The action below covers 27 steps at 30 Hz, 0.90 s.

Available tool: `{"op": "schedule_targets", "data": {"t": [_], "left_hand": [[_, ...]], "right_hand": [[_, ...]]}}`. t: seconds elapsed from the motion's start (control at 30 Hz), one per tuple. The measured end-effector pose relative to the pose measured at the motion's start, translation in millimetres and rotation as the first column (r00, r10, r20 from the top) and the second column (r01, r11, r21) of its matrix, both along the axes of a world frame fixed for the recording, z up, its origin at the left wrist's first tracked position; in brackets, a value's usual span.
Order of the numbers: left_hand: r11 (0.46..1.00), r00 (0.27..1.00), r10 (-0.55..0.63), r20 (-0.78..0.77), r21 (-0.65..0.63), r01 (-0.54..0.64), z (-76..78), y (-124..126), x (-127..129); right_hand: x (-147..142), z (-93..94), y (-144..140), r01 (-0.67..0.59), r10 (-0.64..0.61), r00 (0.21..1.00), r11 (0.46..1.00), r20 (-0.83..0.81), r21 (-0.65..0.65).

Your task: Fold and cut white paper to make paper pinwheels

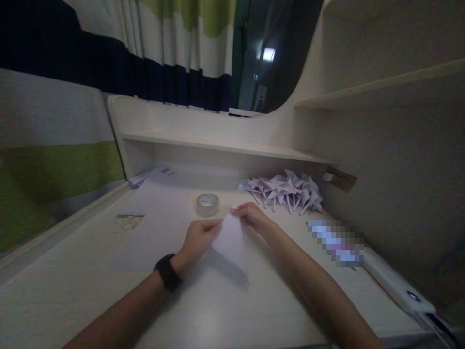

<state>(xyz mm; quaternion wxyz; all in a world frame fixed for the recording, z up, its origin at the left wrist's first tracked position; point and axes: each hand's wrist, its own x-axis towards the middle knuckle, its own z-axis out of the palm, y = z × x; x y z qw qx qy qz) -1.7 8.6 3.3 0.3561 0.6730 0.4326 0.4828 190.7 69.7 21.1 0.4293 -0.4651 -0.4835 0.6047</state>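
Between my hands is a sheet of white paper (232, 245), folded or bent into a triangular shape with its tip pointing away from me. My left hand (198, 240), with a dark watch on the wrist, pinches the paper's left edge. Near the tip, my right hand (252, 215) grips it between thumb and fingers. A roll of clear tape (207, 205) lies just beyond my left hand. Behind my right hand is a heap of white paper pinwheels (286, 189) on paper sticks.
White paper sheets (156, 203) cover the desk's left side, with a small pile of pale bits (127, 223) beside them. At right lie a blurred-out screen (334, 245) and a white device (395, 281) with cables. A low shelf (218, 145) spans the back; a wall socket (341, 179) holds a plug.
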Motion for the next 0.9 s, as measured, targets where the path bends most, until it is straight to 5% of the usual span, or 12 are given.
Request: {"op": "schedule_targets", "data": {"t": [0.3,0.5,0.67,0.9], "left_hand": [[0.991,0.996,-0.082,0.026,-0.099,0.085,-0.7,-3.7,3.6],[0.993,0.987,0.096,0.131,-0.087,-0.085,2.3,0.2,0.8],[0.99,0.978,0.123,0.17,-0.093,-0.108,3.2,-2.2,2.0],[0.99,0.979,0.123,0.16,-0.093,-0.109,-2.4,1.9,1.9]], "right_hand": [[15.6,5.8,9.5,0.321,-0.32,0.947,0.947,-0.042,0.024],[3.1,5.6,-16.6,0.083,-0.082,0.996,0.996,0.041,-0.015],[-19.8,-3.8,-36.1,0.176,-0.177,0.984,0.984,0.035,0.032],[-7.4,-22.5,-47.2,0.144,-0.144,0.989,0.989,0.013,0.043]]}}
